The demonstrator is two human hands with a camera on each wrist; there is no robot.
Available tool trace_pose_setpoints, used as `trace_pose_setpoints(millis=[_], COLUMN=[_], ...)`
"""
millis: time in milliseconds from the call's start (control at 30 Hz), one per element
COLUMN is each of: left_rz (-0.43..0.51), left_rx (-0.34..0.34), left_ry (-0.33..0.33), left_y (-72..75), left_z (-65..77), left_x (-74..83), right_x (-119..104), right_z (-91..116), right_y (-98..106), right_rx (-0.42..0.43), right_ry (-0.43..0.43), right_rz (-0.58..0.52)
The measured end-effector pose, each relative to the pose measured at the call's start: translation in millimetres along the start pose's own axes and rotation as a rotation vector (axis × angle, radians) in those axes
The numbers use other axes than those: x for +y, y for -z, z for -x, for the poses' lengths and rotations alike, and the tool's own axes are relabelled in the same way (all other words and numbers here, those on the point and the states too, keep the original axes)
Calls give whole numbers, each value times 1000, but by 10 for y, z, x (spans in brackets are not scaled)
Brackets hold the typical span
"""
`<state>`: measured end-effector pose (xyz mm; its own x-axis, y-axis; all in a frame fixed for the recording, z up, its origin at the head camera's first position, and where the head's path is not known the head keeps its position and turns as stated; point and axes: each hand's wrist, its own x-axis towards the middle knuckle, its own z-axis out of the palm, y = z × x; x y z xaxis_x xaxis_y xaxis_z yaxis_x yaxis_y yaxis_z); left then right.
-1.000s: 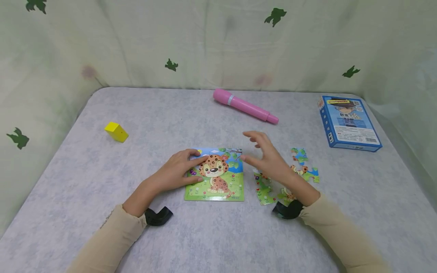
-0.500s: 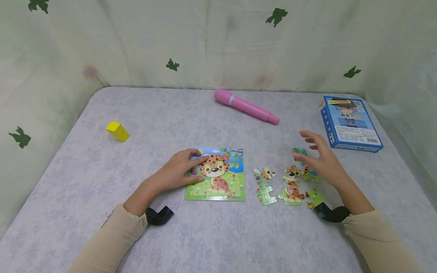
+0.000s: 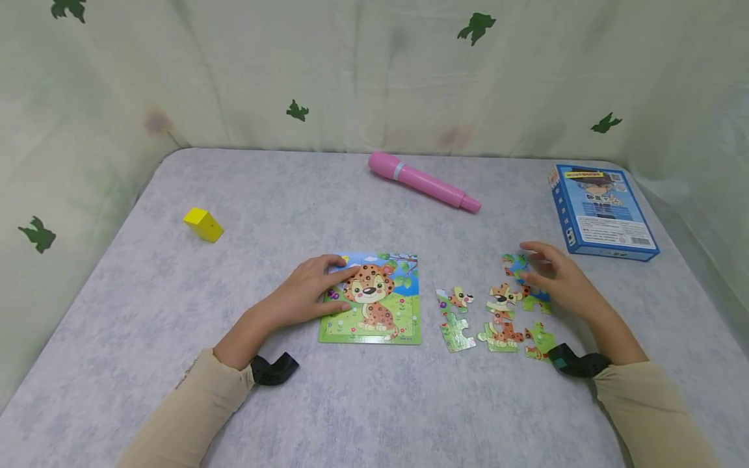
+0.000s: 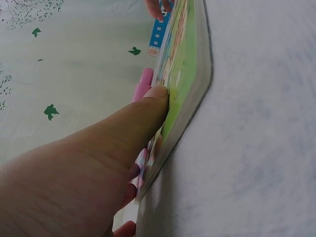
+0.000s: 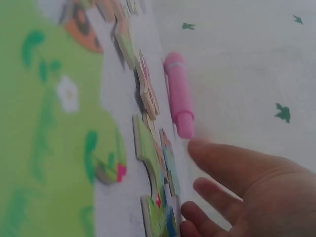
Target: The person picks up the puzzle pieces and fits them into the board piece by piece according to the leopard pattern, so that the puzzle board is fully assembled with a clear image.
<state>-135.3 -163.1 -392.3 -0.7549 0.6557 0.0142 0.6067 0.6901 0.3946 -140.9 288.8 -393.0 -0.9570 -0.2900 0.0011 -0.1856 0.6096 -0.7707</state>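
Note:
A square puzzle board (image 3: 404,325) with a spotted cub picture lies flat on the table. My left hand (image 3: 304,289) rests on its left side; in the left wrist view the straight thumb (image 4: 143,113) lies on the board's face, with other fingertips at its edge. Right of the board lie several loose jigsaw pieces, among them a green one (image 3: 458,333) and one with orange spotted legs (image 3: 504,336). At the group's upper right is my right hand (image 3: 564,279), fingertips close to a blue-and-green piece (image 3: 515,261). Its thumb (image 5: 227,160) and bent fingers stand apart, nothing visible between them.
A pink pen-shaped stick (image 3: 424,183) lies across the back of the table. To the right rear is a blue printed box (image 3: 605,211); a yellow block (image 3: 203,225) is at the left. Behind hangs a pale curtain (image 3: 234,65) with green birds.
My right hand has moved right from beside the board, over the loose pieces, then come down at the upper-right ones. My left hand has stayed on the board.

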Motion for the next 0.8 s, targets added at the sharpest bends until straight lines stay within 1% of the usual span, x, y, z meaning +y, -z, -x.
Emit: trace_pose_setpoints(millis=[167,267,567,700,800], left_rz=[3,8,17,15,17], left_rx=[-7,-10,-9,-6,-10], left_ry=[6,6,12,9,10], left_y=[-16,-21,-28,-29,-23], left_z=[1,3,11,7,2], left_x=[-12,-15,-20,-19,-11], right_x=[48,36,-10,-70,-179], right_z=[15,21,23,33,45], right_y=[24,30,11,5,-5], right_rx=[-59,-69,6,54,83], right_ry=[2,-4,-18,-11,23], right_rz=[16,35,178,184,173])
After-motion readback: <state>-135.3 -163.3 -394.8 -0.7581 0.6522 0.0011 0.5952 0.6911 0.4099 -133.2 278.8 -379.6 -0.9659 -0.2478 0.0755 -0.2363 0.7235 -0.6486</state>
